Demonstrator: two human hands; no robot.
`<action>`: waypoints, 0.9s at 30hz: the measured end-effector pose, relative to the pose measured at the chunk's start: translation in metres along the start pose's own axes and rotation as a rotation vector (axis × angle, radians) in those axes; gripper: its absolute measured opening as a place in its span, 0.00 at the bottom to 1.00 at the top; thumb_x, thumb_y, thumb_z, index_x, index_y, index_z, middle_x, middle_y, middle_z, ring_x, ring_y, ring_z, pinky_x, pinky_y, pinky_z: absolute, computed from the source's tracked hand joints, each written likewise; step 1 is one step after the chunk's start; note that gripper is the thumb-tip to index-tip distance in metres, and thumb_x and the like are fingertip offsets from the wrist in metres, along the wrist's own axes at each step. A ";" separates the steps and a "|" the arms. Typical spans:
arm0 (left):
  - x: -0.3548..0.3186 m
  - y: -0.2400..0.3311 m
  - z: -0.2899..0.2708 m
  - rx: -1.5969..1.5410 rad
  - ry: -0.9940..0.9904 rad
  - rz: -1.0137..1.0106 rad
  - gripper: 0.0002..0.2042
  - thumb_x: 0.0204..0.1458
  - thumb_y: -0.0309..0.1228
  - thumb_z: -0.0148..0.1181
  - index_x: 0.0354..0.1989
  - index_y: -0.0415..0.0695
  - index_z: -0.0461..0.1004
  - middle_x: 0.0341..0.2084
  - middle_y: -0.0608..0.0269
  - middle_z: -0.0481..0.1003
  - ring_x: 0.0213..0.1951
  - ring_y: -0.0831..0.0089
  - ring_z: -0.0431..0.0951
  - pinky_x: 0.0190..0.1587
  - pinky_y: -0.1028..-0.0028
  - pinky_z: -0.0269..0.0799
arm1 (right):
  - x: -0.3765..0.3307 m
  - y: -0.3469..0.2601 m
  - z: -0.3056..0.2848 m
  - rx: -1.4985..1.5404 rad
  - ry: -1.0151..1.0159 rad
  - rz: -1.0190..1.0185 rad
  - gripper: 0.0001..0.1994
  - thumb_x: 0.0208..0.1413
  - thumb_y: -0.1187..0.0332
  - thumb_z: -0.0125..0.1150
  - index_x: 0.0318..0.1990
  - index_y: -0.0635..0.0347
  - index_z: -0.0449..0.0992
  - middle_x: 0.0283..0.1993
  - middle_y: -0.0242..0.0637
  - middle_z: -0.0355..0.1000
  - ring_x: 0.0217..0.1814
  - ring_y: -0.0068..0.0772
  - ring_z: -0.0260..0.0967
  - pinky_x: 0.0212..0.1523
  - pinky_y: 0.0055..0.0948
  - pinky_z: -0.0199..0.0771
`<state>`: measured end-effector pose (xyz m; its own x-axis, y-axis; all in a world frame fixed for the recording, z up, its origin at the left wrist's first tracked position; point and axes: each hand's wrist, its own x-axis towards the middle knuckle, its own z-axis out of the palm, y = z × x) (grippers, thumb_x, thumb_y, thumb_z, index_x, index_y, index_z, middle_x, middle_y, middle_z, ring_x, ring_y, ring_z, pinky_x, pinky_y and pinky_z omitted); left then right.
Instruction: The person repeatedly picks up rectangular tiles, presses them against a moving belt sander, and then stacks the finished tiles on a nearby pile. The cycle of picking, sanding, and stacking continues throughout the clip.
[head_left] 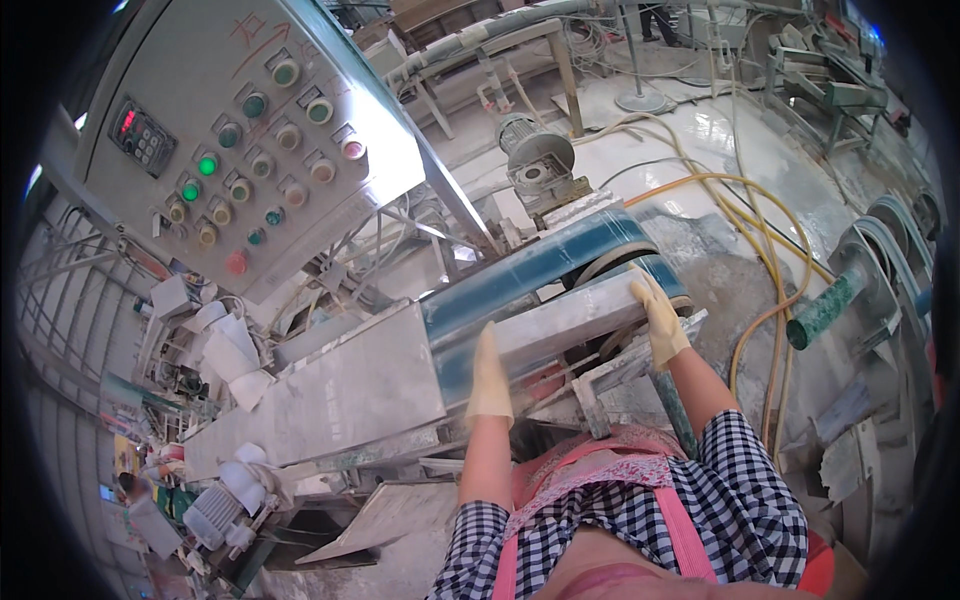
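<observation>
A long pale grey-white slab [572, 318] lies along the near side of a blue conveyor belt [540, 262], between my two hands. My left hand [489, 382], in a cream rubber glove, holds the slab's left end, its fingers together and pointing forward. At the other end, by the belt's roller, my right hand [660, 318] grips the slab in a matching glove, fingers over its top. The undersides of both hands are hidden. A flat grey metal table [350, 385] joins the belt on the left.
A grey control panel [225, 150] with lit green buttons and a red display stands at the far left. Behind the belt sits an electric motor [538, 160]. Yellow hoses [770, 260] cross the wet floor at right, near a green roller [825, 310]. Another person [165, 495] is at lower left.
</observation>
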<state>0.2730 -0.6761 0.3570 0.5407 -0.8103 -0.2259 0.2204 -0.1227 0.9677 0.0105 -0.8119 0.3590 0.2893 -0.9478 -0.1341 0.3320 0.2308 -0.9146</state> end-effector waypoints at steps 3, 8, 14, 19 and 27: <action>-0.029 0.023 0.016 -0.111 -0.012 -0.090 0.36 0.65 0.61 0.41 0.72 0.47 0.60 0.67 0.57 0.65 0.66 0.62 0.64 0.67 0.60 0.60 | 0.000 -0.002 -0.001 -0.040 0.012 0.001 0.32 0.61 0.56 0.59 0.72 0.54 0.63 0.72 0.37 0.61 0.74 0.35 0.54 0.73 0.34 0.48; -0.043 0.049 0.025 0.003 -0.007 -0.076 0.36 0.66 0.61 0.38 0.74 0.49 0.57 0.70 0.58 0.61 0.68 0.60 0.61 0.69 0.57 0.56 | 0.007 0.002 -0.005 -0.025 0.015 0.011 0.32 0.60 0.55 0.59 0.71 0.51 0.65 0.72 0.35 0.62 0.74 0.35 0.56 0.72 0.33 0.50; -0.025 0.038 0.016 -0.002 -0.077 -0.064 0.35 0.65 0.58 0.41 0.74 0.48 0.56 0.70 0.57 0.60 0.69 0.60 0.60 0.71 0.59 0.53 | 0.007 -0.002 -0.004 -0.002 0.040 0.015 0.30 0.60 0.55 0.59 0.70 0.52 0.67 0.71 0.35 0.64 0.72 0.33 0.59 0.71 0.30 0.51; -0.013 0.016 0.007 0.033 -0.120 -0.009 0.37 0.62 0.53 0.51 0.74 0.45 0.55 0.71 0.56 0.59 0.70 0.62 0.59 0.71 0.61 0.52 | 0.009 -0.006 -0.003 -0.029 0.081 -0.008 0.29 0.61 0.56 0.58 0.69 0.54 0.67 0.70 0.35 0.65 0.71 0.33 0.60 0.71 0.30 0.51; 0.045 -0.034 -0.023 0.248 -0.259 0.267 0.43 0.56 0.48 0.66 0.74 0.39 0.53 0.72 0.57 0.58 0.71 0.68 0.57 0.73 0.65 0.50 | 0.012 -0.018 -0.007 0.000 -0.016 0.015 0.28 0.65 0.56 0.55 0.70 0.55 0.65 0.70 0.36 0.65 0.72 0.34 0.59 0.72 0.31 0.52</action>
<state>0.3084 -0.6950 0.3119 0.3239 -0.9452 0.0408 -0.1177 0.0025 0.9930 0.0015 -0.8290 0.3706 0.3089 -0.9404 -0.1420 0.3272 0.2453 -0.9126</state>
